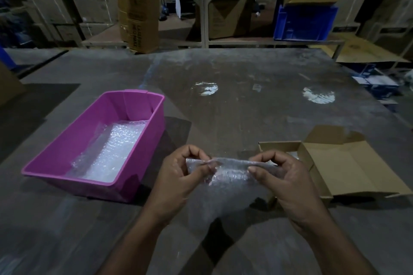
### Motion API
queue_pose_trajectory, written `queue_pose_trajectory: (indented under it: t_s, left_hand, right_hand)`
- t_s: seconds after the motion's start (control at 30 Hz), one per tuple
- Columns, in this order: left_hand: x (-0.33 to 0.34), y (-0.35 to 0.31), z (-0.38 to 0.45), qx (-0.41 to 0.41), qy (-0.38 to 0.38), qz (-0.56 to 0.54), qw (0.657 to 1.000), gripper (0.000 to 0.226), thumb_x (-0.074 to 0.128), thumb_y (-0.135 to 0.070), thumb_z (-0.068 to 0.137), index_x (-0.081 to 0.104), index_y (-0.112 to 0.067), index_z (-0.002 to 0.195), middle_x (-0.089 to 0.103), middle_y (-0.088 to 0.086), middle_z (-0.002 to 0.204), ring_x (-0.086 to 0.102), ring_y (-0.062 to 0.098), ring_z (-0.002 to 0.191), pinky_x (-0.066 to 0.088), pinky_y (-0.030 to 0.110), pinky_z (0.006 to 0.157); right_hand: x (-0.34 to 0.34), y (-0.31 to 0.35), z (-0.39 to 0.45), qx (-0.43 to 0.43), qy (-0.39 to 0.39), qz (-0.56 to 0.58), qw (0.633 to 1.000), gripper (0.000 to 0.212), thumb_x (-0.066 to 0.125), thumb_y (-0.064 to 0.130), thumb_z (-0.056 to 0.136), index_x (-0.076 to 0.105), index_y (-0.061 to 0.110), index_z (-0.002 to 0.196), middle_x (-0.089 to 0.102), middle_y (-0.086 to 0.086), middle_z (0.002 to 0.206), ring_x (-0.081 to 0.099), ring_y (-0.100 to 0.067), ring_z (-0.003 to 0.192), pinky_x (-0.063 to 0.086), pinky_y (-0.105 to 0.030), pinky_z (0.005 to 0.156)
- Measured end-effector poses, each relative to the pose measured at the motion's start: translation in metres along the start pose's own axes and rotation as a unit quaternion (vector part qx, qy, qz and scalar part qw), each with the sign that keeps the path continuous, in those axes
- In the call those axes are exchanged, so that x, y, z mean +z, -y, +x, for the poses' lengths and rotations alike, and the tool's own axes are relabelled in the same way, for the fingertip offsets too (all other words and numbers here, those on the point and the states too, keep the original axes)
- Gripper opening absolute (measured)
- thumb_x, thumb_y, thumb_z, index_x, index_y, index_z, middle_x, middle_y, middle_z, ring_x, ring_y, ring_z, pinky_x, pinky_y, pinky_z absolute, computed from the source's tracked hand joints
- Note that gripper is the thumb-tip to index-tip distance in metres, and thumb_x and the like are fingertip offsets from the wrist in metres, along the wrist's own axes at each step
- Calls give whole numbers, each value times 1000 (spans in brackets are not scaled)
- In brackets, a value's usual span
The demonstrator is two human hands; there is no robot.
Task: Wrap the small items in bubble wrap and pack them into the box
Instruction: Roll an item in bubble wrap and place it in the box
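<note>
While both hands work low in the centre of the frame, a sheet of bubble wrap (225,176) hangs stretched between them above the grey tabletop (245,107). The left hand (176,181) has its grip pinched on the sheet's upper left edge, thumb and fingers curled round it. The right hand (283,178) grasps the upper right edge in the same way, thumb pressed on the near side. The rest of the sheet droops below the hands, and whether anything lies inside it cannot be told.

At the left of the frame stands a purple plastic bin (73,140) with more bubble wrap (111,149) lying across its bottom. At the right, just beside the right hand, sits an open cardboard box (339,172) with its flaps spread; something pale shows inside near its left wall, too hidden to name. In the upper part of the frame stacked cartons (89,0) and a blue crate (306,22) fill dim shelves beyond the tabletop.
</note>
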State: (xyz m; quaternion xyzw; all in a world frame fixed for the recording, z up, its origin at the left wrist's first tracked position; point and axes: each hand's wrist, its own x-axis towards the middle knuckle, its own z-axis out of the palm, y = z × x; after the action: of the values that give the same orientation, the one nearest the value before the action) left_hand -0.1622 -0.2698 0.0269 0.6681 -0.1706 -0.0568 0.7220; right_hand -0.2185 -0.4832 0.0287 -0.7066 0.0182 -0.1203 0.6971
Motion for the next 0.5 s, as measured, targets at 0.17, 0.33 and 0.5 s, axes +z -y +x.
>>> queue_pose_trajectory:
  t_s: [0.17,0.33,0.5]
  left_hand:
    - [4,-4,0,-7,52,66,996,13,58,-15,102,71,-16,105,73,3,91,65,12,79,52,25,67]
    - [8,-6,1,0,25,26,999,18,59,-11,97,76,-10,105,76,4,103,69,13,94,52,23,81]
    - [6,-10,0,-21,37,0,999,23,61,-13,92,79,-17,105,76,6,111,71,20,104,56,32,91]
  right_hand:
    - [-9,3,6,-46,2,-43,998,40,69,-12,82,80,26,80,73,3,97,69,-9,96,51,-13,80]
    - [-16,1,6,0,7,41,999,35,74,-9,77,75,15,102,75,-4,98,71,-10,90,56,-19,71]
    - [-19,-2,12,-4,-14,57,998,37,63,-21,79,75,14,79,77,0,85,70,-6,78,54,-15,67]
